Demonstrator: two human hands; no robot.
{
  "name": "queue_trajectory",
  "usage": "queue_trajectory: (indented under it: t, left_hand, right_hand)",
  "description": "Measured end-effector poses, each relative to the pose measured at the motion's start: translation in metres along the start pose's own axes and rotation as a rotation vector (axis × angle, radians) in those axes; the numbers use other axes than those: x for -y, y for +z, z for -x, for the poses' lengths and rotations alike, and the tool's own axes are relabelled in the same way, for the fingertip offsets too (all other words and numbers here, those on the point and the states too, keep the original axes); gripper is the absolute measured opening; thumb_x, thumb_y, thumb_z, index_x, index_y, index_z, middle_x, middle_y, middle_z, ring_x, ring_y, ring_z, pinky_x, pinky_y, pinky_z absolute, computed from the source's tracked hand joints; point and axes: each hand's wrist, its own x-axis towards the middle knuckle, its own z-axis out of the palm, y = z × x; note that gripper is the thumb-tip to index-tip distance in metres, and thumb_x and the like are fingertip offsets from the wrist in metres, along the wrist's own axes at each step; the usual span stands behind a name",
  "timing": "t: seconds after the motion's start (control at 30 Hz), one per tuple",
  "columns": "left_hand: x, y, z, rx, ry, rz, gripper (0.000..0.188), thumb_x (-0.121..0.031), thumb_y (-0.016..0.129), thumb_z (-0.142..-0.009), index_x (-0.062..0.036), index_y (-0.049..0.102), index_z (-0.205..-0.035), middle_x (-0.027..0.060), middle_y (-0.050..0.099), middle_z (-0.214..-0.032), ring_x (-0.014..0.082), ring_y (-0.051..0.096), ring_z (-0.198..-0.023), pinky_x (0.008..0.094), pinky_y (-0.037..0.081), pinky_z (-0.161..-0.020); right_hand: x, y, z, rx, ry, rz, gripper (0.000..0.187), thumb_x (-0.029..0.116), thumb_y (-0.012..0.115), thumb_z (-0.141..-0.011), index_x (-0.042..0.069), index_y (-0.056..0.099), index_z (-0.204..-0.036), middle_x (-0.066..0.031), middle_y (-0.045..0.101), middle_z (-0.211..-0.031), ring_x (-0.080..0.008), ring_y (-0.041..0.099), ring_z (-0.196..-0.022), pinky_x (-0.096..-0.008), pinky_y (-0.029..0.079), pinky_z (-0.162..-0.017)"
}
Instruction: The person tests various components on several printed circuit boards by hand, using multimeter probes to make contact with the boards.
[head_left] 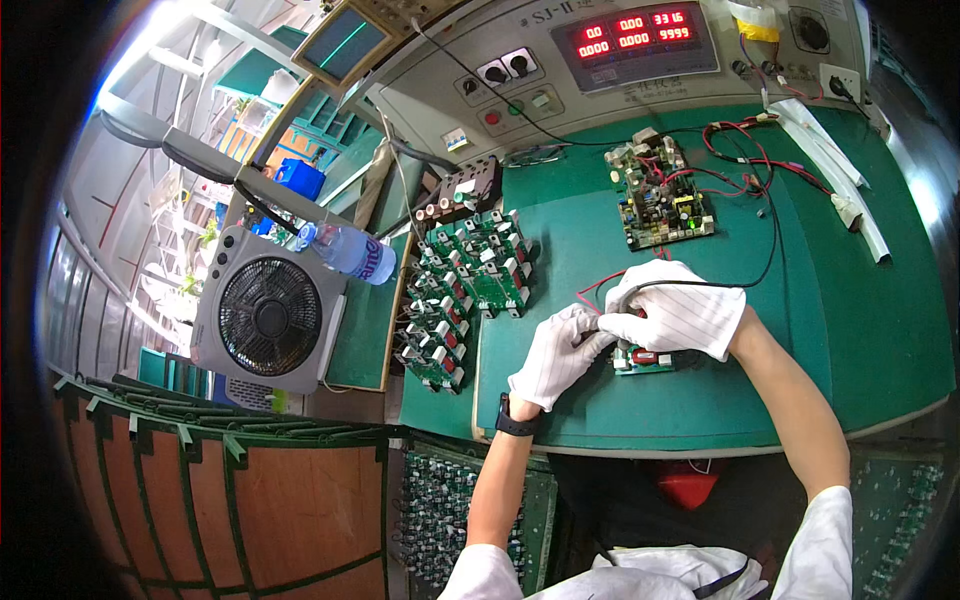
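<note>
Both hands wear white gloves and meet over a small green circuit board (645, 361) lying on the green bench mat (840, 320). My right hand (678, 313) covers the top of the board and grips a black cable that arcs away to the right. My left hand (556, 352), a black watch on its wrist, touches the board's left edge with its fingertips. Most of the board is hidden under the hands. A larger circuit board (662, 195) with red and black wires sits farther back on the mat.
A pile of green circuit boards (465, 285) lies left of the hands. A grey test console with red number displays (632, 40) stands behind the mat. A white box fan (268, 312) and a plastic bottle (350, 250) are at the left. White strips (835, 165) lie at the right.
</note>
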Motion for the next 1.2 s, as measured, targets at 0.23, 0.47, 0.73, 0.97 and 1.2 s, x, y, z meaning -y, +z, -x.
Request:
queue_trajectory:
  t: [0.23, 0.47, 0.73, 0.97, 1.2]
  left_hand:
    - [0.001, 0.001, 0.0, -0.005, 0.008, 0.006, 0.02, -0.022, 0.078, -0.092, -0.0036, 0.07, -0.092, 0.0121, 0.053, -0.073, 0.03, 0.054, -0.068, 0.0397, 0.044, -0.062]
    - [0.004, 0.001, 0.001, -0.017, 0.049, -0.046, 0.017, -0.017, 0.079, -0.091, -0.0024, 0.07, -0.091, 0.0122, 0.053, -0.072, 0.0298, 0.052, -0.065, 0.0388, 0.045, -0.061]
    - [0.02, 0.012, 0.006, -0.057, -0.028, 0.194, 0.016, -0.018, 0.081, -0.09, -0.005, 0.075, -0.096, 0.008, 0.065, -0.082, 0.0217, 0.062, -0.076, 0.034, 0.05, -0.072]
    - [0.015, 0.005, 0.006, 0.016, -0.155, 0.116, 0.019, -0.018, 0.078, -0.093, -0.0025, 0.075, -0.104, 0.0101, 0.072, -0.097, 0.0249, 0.069, -0.086, 0.0339, 0.052, -0.079]
    - [0.013, 0.001, 0.008, 0.038, -0.127, 0.076, 0.024, -0.017, 0.079, -0.093, 0.0006, 0.072, -0.109, 0.0096, 0.072, -0.104, 0.0233, 0.068, -0.089, 0.0329, 0.052, -0.083]
  right_hand:
    - [0.0, -0.003, 0.0, 0.053, 0.016, 0.013, 0.026, 0.031, 0.071, -0.093, 0.006, 0.073, -0.09, -0.0148, 0.069, -0.079, -0.0326, 0.068, -0.076, -0.0398, 0.055, -0.07]
    - [0.004, -0.003, -0.003, -0.005, 0.003, -0.009, 0.026, 0.033, 0.069, -0.094, 0.007, 0.073, -0.089, -0.0145, 0.07, -0.082, -0.0322, 0.068, -0.078, -0.0405, 0.055, -0.073]
    - [-0.012, 0.01, 0.0, -0.069, -0.18, 0.018, 0.032, 0.038, 0.066, -0.097, 0.007, 0.074, -0.092, -0.0124, 0.073, -0.085, -0.0305, 0.07, -0.081, -0.0383, 0.055, -0.074]
    - [-0.009, 0.006, 0.002, 0.056, -0.154, 0.223, 0.021, 0.028, 0.063, -0.094, 0.01, 0.073, -0.098, -0.007, 0.072, -0.091, -0.0261, 0.069, -0.091, -0.0354, 0.055, -0.084]
    - [-0.009, 0.006, 0.003, 0.179, -0.116, 0.209, 0.014, 0.021, 0.064, -0.091, 0.008, 0.071, -0.093, -0.0077, 0.067, -0.088, -0.0281, 0.068, -0.087, -0.0394, 0.056, -0.082]
